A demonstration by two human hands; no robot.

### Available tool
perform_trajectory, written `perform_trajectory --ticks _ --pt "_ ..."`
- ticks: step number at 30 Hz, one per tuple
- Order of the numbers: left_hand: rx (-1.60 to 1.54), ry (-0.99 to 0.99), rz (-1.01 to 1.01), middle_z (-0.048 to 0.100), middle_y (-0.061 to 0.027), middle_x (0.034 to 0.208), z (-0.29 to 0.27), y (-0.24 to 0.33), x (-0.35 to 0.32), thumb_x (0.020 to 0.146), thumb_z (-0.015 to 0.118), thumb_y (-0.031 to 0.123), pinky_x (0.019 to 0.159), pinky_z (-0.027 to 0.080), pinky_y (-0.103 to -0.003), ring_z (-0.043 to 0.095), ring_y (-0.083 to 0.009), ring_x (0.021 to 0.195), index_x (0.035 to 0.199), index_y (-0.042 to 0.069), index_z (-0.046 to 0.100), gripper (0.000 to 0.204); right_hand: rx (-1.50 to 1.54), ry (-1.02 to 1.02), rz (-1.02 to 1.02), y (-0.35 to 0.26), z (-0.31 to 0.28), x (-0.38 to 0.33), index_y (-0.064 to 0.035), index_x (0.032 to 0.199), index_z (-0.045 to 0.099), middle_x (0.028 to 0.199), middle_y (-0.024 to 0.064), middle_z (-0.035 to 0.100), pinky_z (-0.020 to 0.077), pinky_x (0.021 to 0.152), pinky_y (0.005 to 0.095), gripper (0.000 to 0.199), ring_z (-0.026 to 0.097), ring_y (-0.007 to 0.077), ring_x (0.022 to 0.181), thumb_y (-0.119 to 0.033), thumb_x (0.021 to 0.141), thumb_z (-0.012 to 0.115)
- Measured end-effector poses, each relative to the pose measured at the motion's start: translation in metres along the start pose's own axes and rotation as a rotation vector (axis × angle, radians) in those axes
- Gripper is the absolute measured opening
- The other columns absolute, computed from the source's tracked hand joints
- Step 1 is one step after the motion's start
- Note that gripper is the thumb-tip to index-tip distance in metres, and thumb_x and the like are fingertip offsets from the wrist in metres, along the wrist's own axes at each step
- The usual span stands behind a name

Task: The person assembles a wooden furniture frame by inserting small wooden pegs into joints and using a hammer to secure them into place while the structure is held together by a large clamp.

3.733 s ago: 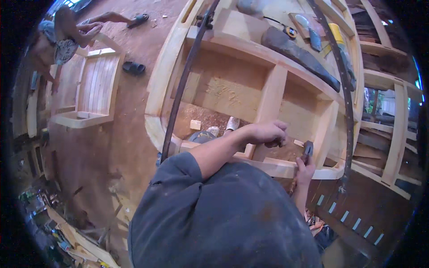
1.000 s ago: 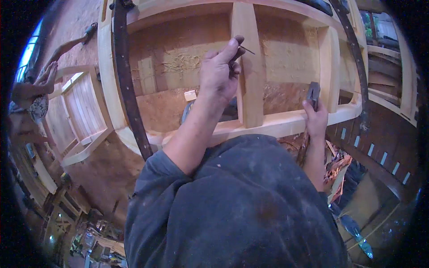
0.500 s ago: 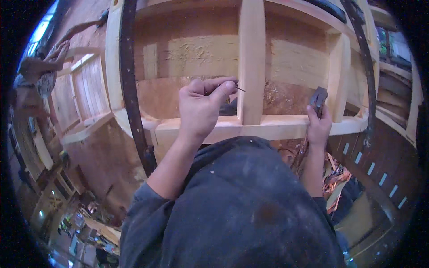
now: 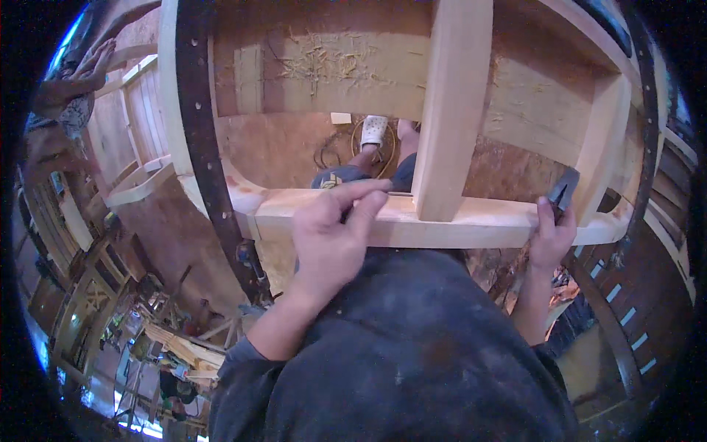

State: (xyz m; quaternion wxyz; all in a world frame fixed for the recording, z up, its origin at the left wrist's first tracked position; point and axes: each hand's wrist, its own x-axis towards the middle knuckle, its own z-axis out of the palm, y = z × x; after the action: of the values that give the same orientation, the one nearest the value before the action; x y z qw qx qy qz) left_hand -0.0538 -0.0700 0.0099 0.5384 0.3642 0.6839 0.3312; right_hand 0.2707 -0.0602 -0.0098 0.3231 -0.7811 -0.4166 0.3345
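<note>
The left hand has thumb and forefinger pinched together, and a thin nail seems to stick out to the right of those fingertips; so little of it shows that I cannot tell its head from its point. Its long axis appears to run sideways, roughly along the rail and across the line of the crosspiece, with the outer end toward the crosspiece's left face; whether it touches the wood I cannot tell. The crosspiece's foot meets the rail just right of the left fingertips, so the left hand is the nearer one. The crosspiece runs from there away from the body, leaning slightly right at its far end. The right hand is well apart to the right, at the rail, its fingers closed around a hammer. The hammer's dark head stands above that hand, pointing away from the body and a little right; the handle's line is largely hidden by the grip. A shorter brace rises just beyond the right hand, and a dark strip with holes lies well left of the left hand.
</note>
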Motion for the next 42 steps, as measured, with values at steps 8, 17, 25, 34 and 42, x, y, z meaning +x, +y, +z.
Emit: perform_trajectory --ticks 8,17,25,34,42 --pt "0.443 -0.123 0.494 0.071 -0.0099 0.083 0.020 -0.014 -0.018 0.077 0.075 0.003 0.059 0.054 -0.031 0.069 -0.0219 0.068 0.097 0.002 0.071 0.021 -0.105 0.022 0.016 0.000 0.000 -0.001 -0.0010 0.101 0.059 0.087 0.0004 0.058 0.0420 0.073 0.0266 0.019 0.051 0.0108 0.080 -0.012 0.087 0.066" --pt "0.457 -0.151 0.370 0.071 -0.0098 0.081 0.025 -0.016 -0.013 0.073 0.077 0.002 0.056 0.053 -0.032 0.068 -0.0223 0.063 0.097 0.002 0.071 0.024 -0.040 0.021 0.146 0.001 0.004 0.000 0.0046 0.127 0.051 0.095 0.0047 0.061 0.0441 0.079 0.0260 0.040 0.056 0.0116 0.086 -0.009 0.091 0.061" --pt "0.414 -0.168 0.301 0.071 -0.0092 0.079 0.025 -0.019 -0.007 0.075 0.076 0.005 0.054 0.052 -0.033 0.066 -0.0207 0.059 0.094 0.004 0.072 0.019 -0.057 -0.049 0.063 0.005 0.004 0.004 0.0067 0.127 0.047 0.100 0.0072 0.061 0.0423 0.089 0.0296 0.046 0.055 0.0159 0.095 -0.009 0.088 0.063" --pt "0.361 -0.156 0.213 0.073 -0.0098 0.085 0.029 -0.016 -0.001 0.075 0.076 0.002 0.056 0.056 -0.031 0.070 -0.0213 0.064 0.082 0.001 0.068 0.011 -0.104 -0.063 0.085 -0.005 0.012 0.004 0.0052 0.135 0.042 0.109 0.0104 0.056 0.0406 0.089 0.0299 0.049 0.053 0.0157 0.094 -0.009 0.090 0.055" --pt "0.299 -0.231 0.060 0.073 -0.0092 0.084 0.025 -0.012 0.009 0.075 0.074 0.002 0.059 0.057 -0.032 0.070 -0.0222 0.067 0.076 0.002 0.065 0.009 -0.102 -0.077 0.088 -0.007 0.013 0.007 0.0075 0.127 0.046 0.100 0.0106 0.059 0.0419 0.089 0.0327 0.043 0.054 0.0184 0.096 -0.008 0.089 0.059"
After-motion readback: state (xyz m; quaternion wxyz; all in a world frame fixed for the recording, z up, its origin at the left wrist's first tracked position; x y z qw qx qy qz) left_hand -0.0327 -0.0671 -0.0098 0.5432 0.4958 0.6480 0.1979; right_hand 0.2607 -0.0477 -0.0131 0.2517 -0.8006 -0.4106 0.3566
